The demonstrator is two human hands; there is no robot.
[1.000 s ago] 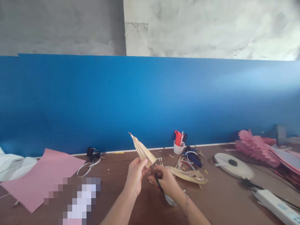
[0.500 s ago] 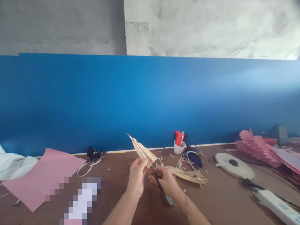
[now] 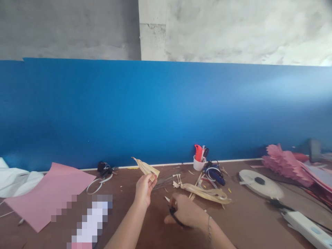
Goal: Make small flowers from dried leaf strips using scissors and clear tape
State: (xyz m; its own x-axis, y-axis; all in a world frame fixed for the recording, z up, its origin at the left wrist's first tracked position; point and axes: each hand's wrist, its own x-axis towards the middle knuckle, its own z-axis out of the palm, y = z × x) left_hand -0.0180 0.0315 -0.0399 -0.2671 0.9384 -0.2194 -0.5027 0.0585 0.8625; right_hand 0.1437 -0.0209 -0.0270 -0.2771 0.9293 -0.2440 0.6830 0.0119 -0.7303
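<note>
Pinched in my left hand (image 3: 143, 191) is a pale, dry corn husk piece (image 3: 145, 168), its thin tip pointing up and left. Below and to the right, my right hand (image 3: 187, 210) has its fingers in the black handles of a pair of scissors (image 3: 175, 216). The blades are smeared by motion, a grey streak between the hands, apart from the held husk. More dry husks (image 3: 207, 193) lie on the brown table just beyond my right hand, with small scraps (image 3: 167, 199) around them.
A white cup (image 3: 199, 164) with red-handled tools and pens stands at the back. Pink paper (image 3: 52, 193) lies left, near keys (image 3: 105, 170). To the right are a white reel (image 3: 260, 184), a power strip (image 3: 307, 226) and pink folded paper (image 3: 285, 164).
My left hand has moved left with the husk piece, which looks shorter now. My right hand and the scissors have come away from it, and a small scrap shows beside my right hand.
</note>
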